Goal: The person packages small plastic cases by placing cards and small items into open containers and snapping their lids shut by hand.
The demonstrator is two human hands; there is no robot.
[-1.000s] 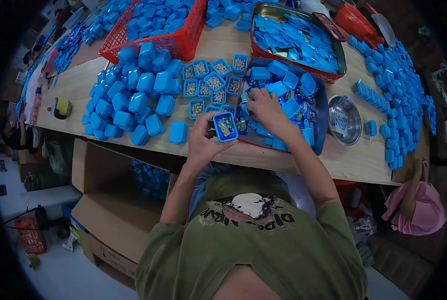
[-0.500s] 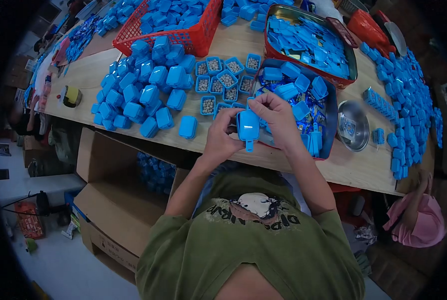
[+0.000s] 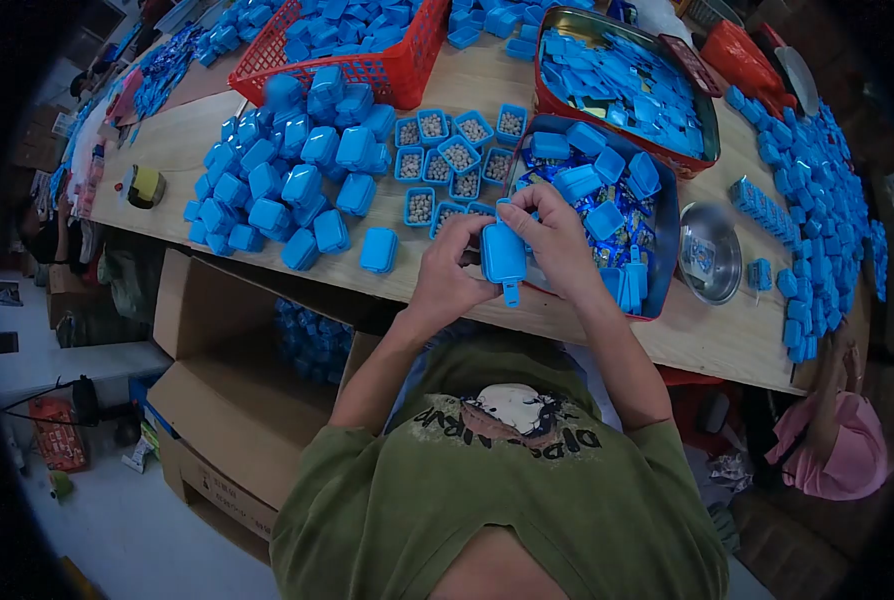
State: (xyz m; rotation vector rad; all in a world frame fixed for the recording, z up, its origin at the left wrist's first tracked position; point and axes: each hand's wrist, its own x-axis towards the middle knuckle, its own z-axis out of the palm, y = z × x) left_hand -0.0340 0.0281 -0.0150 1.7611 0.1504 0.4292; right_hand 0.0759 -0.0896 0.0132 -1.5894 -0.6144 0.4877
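Both hands hold one small blue box (image 3: pixel 504 252) over the table's front edge, its lid face up and a tab pointing toward me. My left hand (image 3: pixel 451 272) grips its left side. The thumb and fingers of my right hand (image 3: pixel 550 237) pinch its upper right corner. Just beyond are several open blue boxes filled with pale round pellets (image 3: pixel 459 155). Right of them, a tin (image 3: pixel 664 262) holds blue packets and empty blue boxes. A heap of closed blue boxes (image 3: pixel 300 184) lies to the left.
A red basket (image 3: pixel 402 72) and a tin of flat blue pieces (image 3: pixel 627 80) stand farther back. At right are a metal bowl (image 3: pixel 708 252) and many blue boxes (image 3: pixel 822 200). A cardboard box (image 3: pixel 237 400) sits below the table; a person in pink (image 3: pixel 847 445) is at lower right.
My right hand has come out of the tin to the box in my left hand. The box showed its open, filled inside; now its blue lid covers it.
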